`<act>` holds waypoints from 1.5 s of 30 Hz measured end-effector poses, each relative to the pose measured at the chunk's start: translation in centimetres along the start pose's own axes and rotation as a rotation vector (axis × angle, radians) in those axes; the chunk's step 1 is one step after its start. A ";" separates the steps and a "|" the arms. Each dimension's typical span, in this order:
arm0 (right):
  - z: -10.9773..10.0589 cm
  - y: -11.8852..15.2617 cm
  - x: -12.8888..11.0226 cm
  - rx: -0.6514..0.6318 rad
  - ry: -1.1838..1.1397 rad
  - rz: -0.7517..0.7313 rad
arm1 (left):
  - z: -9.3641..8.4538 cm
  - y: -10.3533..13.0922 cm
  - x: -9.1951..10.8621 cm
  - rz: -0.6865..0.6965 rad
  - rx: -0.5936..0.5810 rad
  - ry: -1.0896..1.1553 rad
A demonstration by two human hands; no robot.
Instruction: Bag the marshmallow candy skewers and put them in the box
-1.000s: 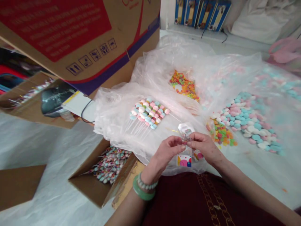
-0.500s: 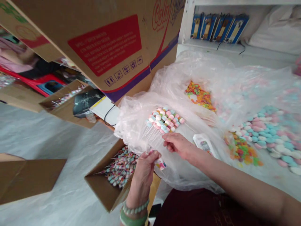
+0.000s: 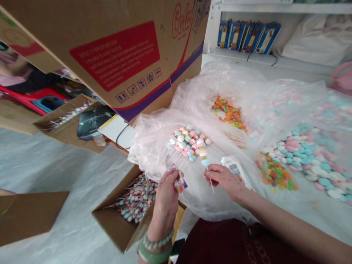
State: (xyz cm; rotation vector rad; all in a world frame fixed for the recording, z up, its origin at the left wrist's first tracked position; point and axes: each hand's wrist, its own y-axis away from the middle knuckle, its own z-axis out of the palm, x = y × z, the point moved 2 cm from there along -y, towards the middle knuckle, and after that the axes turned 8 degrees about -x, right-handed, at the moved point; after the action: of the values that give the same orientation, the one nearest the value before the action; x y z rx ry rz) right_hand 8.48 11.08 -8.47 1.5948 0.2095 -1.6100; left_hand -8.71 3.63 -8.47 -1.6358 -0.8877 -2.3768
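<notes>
My right hand pinches the white stick of a candy skewer, which carries pink, white and blue marshmallows with gummy rings between them. A printed clear wrapper is held in my left hand, its fingers closed on one edge. Beyond both hands a pile of candy skewers lies on a clear plastic sheet, sticks toward me. A small white packet with a printed label lies just beyond my right wrist.
Gummy rings and loose marshmallows lie on the plastic. A carton of skewers stands below at left. A large cardboard box blocks the far left. A person in pink sits behind it.
My right hand has taken a candy skewer from the pile and moved right and toward me with it. My left hand still holds the wrapper, now opened out more. The view has shifted slightly.
</notes>
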 end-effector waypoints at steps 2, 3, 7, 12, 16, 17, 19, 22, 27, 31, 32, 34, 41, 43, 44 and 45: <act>-1.0 1.8 -0.2 0.039 0.041 -0.030 | 1.9 -0.4 -0.6 -0.029 -0.039 0.069; -1.2 2.5 -0.4 0.058 0.045 -0.059 | 3.1 -0.6 -0.9 -0.029 -0.060 0.089; -1.6 3.0 -0.5 0.113 0.023 -0.168 | 7.5 -0.8 -2.2 -0.058 -0.156 0.153; -3.3 2.6 0.3 0.228 0.077 -0.113 | 10.0 -0.8 -2.4 -0.246 -0.326 0.307; -5.2 4.3 0.6 0.247 0.130 -0.111 | 9.6 -1.5 -1.7 -0.320 -0.106 0.484; -5.6 4.9 0.7 0.281 0.161 -0.117 | 9.4 -1.8 -1.5 -0.343 -0.039 0.538; -6.4 6.3 1.0 0.348 0.264 -0.140 | 9.1 -2.3 -1.2 -0.404 0.047 0.623; -6.7 7.9 1.6 0.386 0.435 -0.179 | 8.8 -3.0 -0.8 -0.450 0.075 0.684; -6.1 8.4 2.3 0.383 0.745 -0.259 | 8.8 -3.4 -0.6 -0.465 0.024 0.712; -5.9 8.4 2.4 0.437 1.025 -0.278 | 9.0 -3.1 -0.6 -0.372 -0.025 0.655; -5.9 8.5 2.4 0.441 1.089 -0.282 | 9.0 -3.0 -0.7 -0.306 -0.045 0.624; -5.7 8.6 2.5 0.436 1.185 -0.293 | 9.1 -2.8 -0.9 -0.159 -0.106 0.536; -5.1 8.0 3.0 0.354 1.028 -0.224 | 9.8 -1.9 -1.9 -0.105 -0.242 0.363; -5.1 7.7 2.8 0.313 0.966 -0.165 | 9.9 -1.8 -2.0 -0.114 -0.281 0.342; -5.1 7.6 2.7 0.301 0.920 -0.147 | 9.9 -1.7 -2.0 -0.113 -0.299 0.334; -5.0 7.5 2.6 0.289 0.852 -0.132 | 9.8 -1.8 -2.0 -0.111 -0.315 0.328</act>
State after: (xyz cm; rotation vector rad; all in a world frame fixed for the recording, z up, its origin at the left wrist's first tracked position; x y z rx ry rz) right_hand 17.50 8.42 -8.49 2.4686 0.5516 -0.9817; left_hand -0.60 9.82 -8.58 -1.2468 -0.5822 -2.8692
